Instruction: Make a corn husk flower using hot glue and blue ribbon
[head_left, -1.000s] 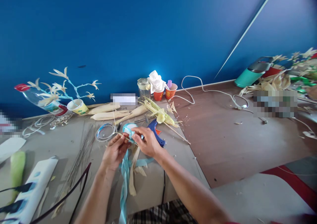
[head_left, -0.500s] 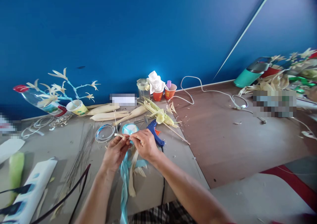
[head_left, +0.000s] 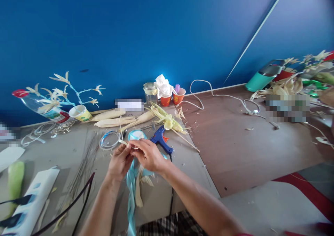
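Observation:
My left hand (head_left: 120, 162) pinches a narrow pale corn husk strip (head_left: 122, 142), whose short end sticks out past the fingertips. A thin pale wire (head_left: 120, 126) rises from the same spot. Beside it my right hand (head_left: 147, 155) is closed, its thumb and fingers meeting the left fingertips on the strip; the middle of the strip is hidden. Just behind the hands lies a roll of light-blue ribbon (head_left: 137, 134), and a long twisted tail of blue ribbon (head_left: 131, 201) hangs below. The blue glue gun (head_left: 160, 140) rests right of my right hand.
Dried corn husks (head_left: 114, 121) lie along the wall near a coil of clear tubing (head_left: 109, 139). Husk flowers on blue stems stand in a paper cup (head_left: 80, 113). Thin wires (head_left: 83, 163) and a power strip (head_left: 36, 197) occupy the left. A white cable (head_left: 227, 96) crosses the brown table.
My right hand has shifted slightly left and its fingers now curl over the strip close to the left fingertips. More of the glue gun shows. The left hand stays nearly in place.

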`<state>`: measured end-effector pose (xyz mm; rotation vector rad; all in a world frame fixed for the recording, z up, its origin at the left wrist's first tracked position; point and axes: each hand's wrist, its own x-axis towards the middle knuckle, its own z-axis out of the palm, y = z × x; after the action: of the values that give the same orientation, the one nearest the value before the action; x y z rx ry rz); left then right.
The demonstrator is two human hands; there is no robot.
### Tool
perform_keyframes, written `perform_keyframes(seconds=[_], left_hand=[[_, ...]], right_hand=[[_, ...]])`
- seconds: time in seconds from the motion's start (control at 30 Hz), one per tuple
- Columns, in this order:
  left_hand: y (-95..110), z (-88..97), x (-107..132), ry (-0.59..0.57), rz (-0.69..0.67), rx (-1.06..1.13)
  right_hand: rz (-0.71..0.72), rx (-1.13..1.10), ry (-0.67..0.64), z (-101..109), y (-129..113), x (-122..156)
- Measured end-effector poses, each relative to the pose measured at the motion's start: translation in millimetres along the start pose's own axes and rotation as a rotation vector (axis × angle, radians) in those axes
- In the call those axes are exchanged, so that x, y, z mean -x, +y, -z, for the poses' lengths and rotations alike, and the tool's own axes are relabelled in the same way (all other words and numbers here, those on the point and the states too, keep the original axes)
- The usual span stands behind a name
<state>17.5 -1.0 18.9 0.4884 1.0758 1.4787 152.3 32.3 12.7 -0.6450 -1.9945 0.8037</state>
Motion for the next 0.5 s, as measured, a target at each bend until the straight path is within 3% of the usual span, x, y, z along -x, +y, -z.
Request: perform_keyframes(seconds=[0.2, 0.5], left_hand=[[-0.6, 2.4, 0.9, -0.092, 0.056, 0.005], [-2.2, -7.2, 4.9, -0.078, -0.078, -0.080]], right_hand=[[0.023, -0.025, 0.084, -7.0, 6.3, 2.0], [-0.231, -0.034, 0.185, -7.1, -0.2, 2.2]])
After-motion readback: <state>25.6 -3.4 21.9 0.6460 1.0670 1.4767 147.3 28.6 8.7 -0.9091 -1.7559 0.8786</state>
